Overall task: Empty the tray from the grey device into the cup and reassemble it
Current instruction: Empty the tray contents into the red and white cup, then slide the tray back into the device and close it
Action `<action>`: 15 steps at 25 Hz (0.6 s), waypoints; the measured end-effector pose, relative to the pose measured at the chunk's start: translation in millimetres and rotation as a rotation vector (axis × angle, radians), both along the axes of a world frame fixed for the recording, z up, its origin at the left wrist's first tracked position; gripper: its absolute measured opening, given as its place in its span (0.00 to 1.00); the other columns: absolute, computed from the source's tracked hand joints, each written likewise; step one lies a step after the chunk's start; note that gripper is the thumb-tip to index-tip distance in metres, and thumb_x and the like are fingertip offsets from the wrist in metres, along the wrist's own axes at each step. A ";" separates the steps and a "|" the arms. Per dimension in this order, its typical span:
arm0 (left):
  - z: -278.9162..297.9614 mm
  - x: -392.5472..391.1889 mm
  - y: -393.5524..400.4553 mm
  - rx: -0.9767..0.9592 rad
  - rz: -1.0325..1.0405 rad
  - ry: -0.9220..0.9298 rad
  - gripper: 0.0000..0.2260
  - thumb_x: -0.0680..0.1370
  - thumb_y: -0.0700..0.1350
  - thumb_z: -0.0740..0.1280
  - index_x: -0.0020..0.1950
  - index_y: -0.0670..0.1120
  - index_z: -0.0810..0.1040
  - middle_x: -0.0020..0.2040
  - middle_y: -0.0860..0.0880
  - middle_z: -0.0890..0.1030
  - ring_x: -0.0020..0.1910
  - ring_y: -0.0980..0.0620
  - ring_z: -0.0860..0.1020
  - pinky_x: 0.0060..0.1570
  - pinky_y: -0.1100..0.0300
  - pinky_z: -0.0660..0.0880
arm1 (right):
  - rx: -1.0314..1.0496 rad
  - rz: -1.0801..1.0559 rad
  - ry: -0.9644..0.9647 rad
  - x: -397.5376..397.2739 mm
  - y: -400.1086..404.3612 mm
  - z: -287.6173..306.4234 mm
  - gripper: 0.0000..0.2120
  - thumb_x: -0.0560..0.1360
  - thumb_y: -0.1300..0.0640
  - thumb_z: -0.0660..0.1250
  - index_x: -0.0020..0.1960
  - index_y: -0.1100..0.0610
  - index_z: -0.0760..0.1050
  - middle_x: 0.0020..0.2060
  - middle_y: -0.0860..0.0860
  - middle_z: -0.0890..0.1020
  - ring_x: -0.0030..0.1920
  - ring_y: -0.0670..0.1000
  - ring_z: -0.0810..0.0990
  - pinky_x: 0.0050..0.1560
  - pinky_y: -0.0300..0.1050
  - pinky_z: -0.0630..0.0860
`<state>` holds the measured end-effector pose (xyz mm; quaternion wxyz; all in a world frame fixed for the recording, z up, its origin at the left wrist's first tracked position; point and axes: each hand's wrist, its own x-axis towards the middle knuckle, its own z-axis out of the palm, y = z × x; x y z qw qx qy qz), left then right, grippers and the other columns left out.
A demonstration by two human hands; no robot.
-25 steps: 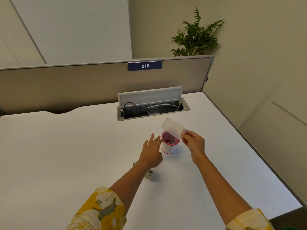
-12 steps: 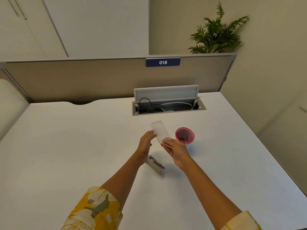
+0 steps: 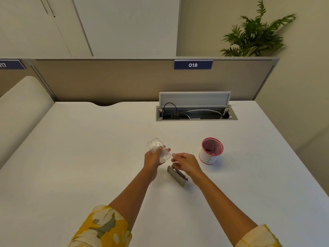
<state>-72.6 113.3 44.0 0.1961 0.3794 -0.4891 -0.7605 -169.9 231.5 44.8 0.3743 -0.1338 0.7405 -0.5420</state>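
My left hand [image 3: 151, 160] grips a clear plastic tray [image 3: 159, 150], tilted, a little above the white desk. My right hand [image 3: 186, 163] is just right of the tray, fingers apart and curled, holding nothing, and hovers over the far end of the grey device [image 3: 177, 176]. The device is a small metal hole punch lying on the desk between my forearms. A white cup with a red rim [image 3: 211, 150] stands upright to the right, with dark bits at its bottom.
An open cable box [image 3: 195, 113] with wires is sunk into the desk at the back. A beige partition [image 3: 124, 79] with the label 018 closes the far side. The desk's right edge [image 3: 292, 152] runs diagonally past the cup.
The tray moved left from over the cup and passed from my right hand to my left. My right hand let go and now hovers above the device.
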 end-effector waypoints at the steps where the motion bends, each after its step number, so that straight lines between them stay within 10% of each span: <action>1: -1.4 2.4 -0.9 0.006 0.016 -0.024 0.08 0.82 0.47 0.64 0.55 0.45 0.79 0.53 0.43 0.86 0.53 0.47 0.83 0.48 0.56 0.77 | 0.076 0.010 0.094 -3.8 3.6 -3.5 0.13 0.74 0.47 0.71 0.51 0.55 0.81 0.48 0.52 0.86 0.47 0.50 0.84 0.51 0.44 0.81; 6: -12.7 11.4 -3.3 0.048 0.081 -0.055 0.08 0.82 0.44 0.65 0.55 0.42 0.79 0.53 0.40 0.85 0.51 0.45 0.83 0.49 0.54 0.78 | 0.419 0.233 0.384 7.7 13.2 -22.5 0.33 0.62 0.40 0.77 0.61 0.52 0.72 0.54 0.48 0.79 0.53 0.50 0.79 0.48 0.42 0.72; 15: -26.3 22.5 -3.1 0.040 0.113 -0.066 0.09 0.79 0.36 0.66 0.59 0.38 0.79 0.53 0.39 0.84 0.48 0.40 0.84 0.53 0.44 0.81 | 0.594 0.324 0.807 28.6 10.8 -50.6 0.18 0.75 0.57 0.66 0.63 0.54 0.68 0.58 0.53 0.77 0.55 0.57 0.76 0.48 0.50 0.75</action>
